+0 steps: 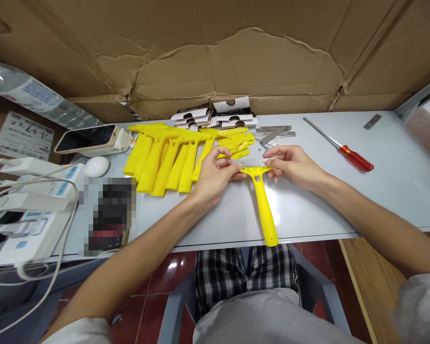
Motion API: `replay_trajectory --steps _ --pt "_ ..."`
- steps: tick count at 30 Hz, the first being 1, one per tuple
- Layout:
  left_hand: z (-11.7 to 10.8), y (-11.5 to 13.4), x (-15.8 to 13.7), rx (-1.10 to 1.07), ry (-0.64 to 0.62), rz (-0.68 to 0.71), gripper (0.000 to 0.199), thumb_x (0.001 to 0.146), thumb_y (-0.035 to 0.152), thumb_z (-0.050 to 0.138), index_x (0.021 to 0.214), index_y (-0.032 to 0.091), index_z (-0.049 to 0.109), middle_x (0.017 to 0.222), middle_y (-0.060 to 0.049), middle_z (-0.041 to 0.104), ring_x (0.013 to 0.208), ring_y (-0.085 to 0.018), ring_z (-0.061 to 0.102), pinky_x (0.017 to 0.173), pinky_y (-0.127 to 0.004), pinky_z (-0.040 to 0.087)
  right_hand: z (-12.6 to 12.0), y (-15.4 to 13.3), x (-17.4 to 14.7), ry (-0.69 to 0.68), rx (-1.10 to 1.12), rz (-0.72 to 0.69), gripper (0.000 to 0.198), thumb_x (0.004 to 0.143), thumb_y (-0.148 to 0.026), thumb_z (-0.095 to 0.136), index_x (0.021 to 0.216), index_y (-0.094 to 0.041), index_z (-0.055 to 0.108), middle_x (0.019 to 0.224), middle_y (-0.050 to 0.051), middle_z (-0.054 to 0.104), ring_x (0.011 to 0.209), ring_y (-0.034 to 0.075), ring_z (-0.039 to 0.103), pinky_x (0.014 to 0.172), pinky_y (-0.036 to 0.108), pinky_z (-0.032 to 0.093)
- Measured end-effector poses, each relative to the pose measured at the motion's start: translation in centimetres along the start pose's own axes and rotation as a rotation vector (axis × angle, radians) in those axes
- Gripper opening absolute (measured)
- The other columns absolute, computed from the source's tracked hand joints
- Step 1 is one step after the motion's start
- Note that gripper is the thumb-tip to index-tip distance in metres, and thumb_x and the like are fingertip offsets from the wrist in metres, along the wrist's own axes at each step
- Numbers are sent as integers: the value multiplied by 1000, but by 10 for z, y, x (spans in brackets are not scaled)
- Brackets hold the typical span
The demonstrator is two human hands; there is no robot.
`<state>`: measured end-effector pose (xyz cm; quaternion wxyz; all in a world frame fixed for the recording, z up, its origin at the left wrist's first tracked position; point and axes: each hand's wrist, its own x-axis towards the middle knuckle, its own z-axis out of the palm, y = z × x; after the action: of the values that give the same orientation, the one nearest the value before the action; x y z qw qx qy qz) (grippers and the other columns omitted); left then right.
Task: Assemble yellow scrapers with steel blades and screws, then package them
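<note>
A yellow scraper handle point(265, 205) lies on the table with its T-shaped head away from me and its grip pointing toward me. A thin metal blade point(252, 162) spans the far side of that head. My left hand point(220, 174) pinches the left end of blade and head, fingers closed. At the right end, my right hand point(290, 166) has thumb and fingertips closed on the blade. Whether the blade sits in the head or only against it, I cannot tell. Beyond my left hand are several loose yellow head plates point(236, 142).
More yellow scraper handles point(161, 162) lie in a row at left. Several metal blades point(275, 134) and small black-and-white boxes point(232, 114) are behind. A red screwdriver point(354, 157) and single blade point(372, 122) lie right. Power strips point(39, 234) with cables crowd the left.
</note>
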<state>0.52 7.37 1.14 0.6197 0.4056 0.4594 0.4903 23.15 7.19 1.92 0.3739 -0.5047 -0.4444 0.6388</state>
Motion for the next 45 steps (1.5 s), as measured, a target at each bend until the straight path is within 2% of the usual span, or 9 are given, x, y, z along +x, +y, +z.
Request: replay_trajectory --steps 12,19,24,26,28,32,35,41,45 --pt "2 8 1 -18 -36 -121 39 75 11 81 100 21 53 76 -1 77 62 -15 77 63 -27 67 0 1 1 59 -6 -63 69 60 -43 100 107 -4 68 78 10 67 63 12 64 55 23 54" --pt "-2 4 5 33 -42 -31 40 74 12 82 97 24 51 68 5 70 57 -14 74 64 -27 67 2 1 -1 49 -7 -64 69 60 -42 100 107 -4 68 78 10 67 62 12 65 55 22 56" --pt "-14 24 5 477 -121 167 26 80 24 84 97 22 65 84 -3 77 65 -17 74 57 -27 58 -3 4 3 75 -12 -69 68 60 -39 99 109 -4 68 82 11 68 62 13 65 55 24 57" --pt "-25 39 5 630 13 414 15 82 23 85 91 22 73 93 -3 77 73 -14 69 64 -24 56 -8 5 6 94 -14 -72 68 60 -38 99 109 -4 68 84 10 69 63 13 66 55 24 57" --pt "-37 52 7 627 115 519 13 83 23 87 91 25 76 91 -1 76 79 -16 68 72 -25 56 -11 6 8 103 -16 -74 66 60 -37 99 108 -5 68 83 10 68 64 13 66 55 24 57" --pt "-57 62 16 683 207 575 9 85 23 86 88 27 78 91 -2 75 89 -21 68 85 -31 54 -15 5 10 117 -1 -80 62 62 -34 97 108 -5 68 78 9 66 64 13 66 56 24 57" --pt "-57 54 25 846 158 608 9 85 20 80 91 27 79 96 -5 77 97 -26 69 100 -38 53 -15 4 11 122 0 -78 61 63 -33 97 109 -5 69 81 10 67 64 13 66 56 23 57" --pt "-26 33 46 1299 -141 659 30 93 16 60 116 18 79 123 -17 80 123 -37 69 114 -52 47 -13 6 10 94 8 -77 61 61 -33 96 107 -5 67 87 11 69 64 14 67 54 25 56" --pt "-5 33 64 1473 -127 539 34 89 12 63 119 14 80 113 -22 78 118 -43 68 107 -56 48 -13 8 10 96 11 -60 57 65 -29 93 109 -4 67 86 11 69 64 14 67 56 24 57"
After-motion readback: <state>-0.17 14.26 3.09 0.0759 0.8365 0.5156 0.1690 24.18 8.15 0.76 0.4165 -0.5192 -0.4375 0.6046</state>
